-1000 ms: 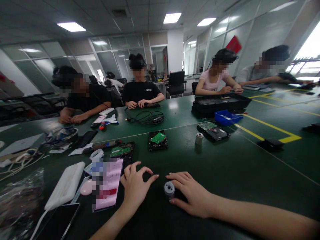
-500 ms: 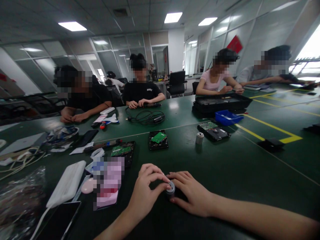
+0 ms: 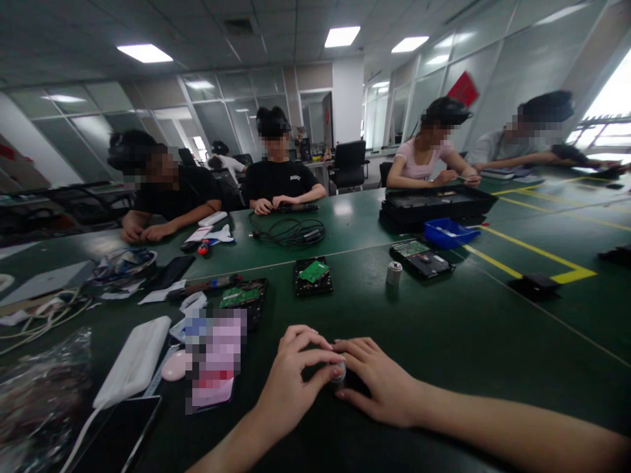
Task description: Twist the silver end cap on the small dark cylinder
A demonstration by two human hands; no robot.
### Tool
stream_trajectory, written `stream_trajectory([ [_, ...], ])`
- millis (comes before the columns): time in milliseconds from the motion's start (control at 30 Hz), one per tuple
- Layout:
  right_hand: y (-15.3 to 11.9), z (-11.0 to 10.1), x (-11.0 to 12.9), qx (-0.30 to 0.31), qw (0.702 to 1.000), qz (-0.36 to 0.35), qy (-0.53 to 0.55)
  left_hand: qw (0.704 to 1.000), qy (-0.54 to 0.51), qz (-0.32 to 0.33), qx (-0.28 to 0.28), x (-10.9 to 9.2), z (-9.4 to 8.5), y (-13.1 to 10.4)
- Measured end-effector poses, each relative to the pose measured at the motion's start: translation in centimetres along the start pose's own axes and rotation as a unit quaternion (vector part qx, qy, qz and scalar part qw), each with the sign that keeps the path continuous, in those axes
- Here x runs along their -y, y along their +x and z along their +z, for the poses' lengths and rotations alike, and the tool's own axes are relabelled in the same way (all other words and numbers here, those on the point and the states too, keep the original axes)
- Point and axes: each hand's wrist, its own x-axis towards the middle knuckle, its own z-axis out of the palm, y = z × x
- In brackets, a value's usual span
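Observation:
A small silvery cylinder (image 3: 339, 378) stands on the green table, low and near the middle of the view. My right hand (image 3: 377, 381) is curled around its right side, thumb at the base and fingers behind it. From the left, my left hand (image 3: 300, 368) pinches the cylinder's top between thumb and forefinger, which cover most of the top face. A second metal cylinder (image 3: 394, 273) stands upright farther back. Beyond my hands lies a black hard drive (image 3: 323, 286) with a green circuit board (image 3: 314, 270) on it.
Left are a white power bank (image 3: 132, 361), a pink pouch (image 3: 219, 361), a phone (image 3: 116, 437) and a plastic bag (image 3: 44, 401). Another drive (image 3: 424, 259), a blue tray (image 3: 451, 234) and a black case (image 3: 438, 205) are back right. Several people sit across the table (image 3: 468, 341).
My left thumb and forefinger have shifted slightly right over the cylinder's top and now cover more of it. My right hand stays in place around the side.

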Motion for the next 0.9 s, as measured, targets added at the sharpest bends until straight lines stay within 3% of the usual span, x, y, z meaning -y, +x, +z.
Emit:
stream_trajectory([
  [200, -0.01, -0.09, 0.00, -0.006, 1.000, -0.006, 0.009, 0.999, 0.009, -0.030, 0.016, -0.27, -0.16, -0.01],
  [400, 0.04, -0.12, 0.06, -0.003, 1.000, -0.002, 0.002, 0.996, -0.020, -0.084, -0.004, -0.46, -0.01, -0.29],
  [900, 0.08, -0.17, 0.06, -0.002, 1.000, -0.006, 0.000, 0.998, 0.021, -0.033, -0.040, -0.36, 0.09, -0.51],
])
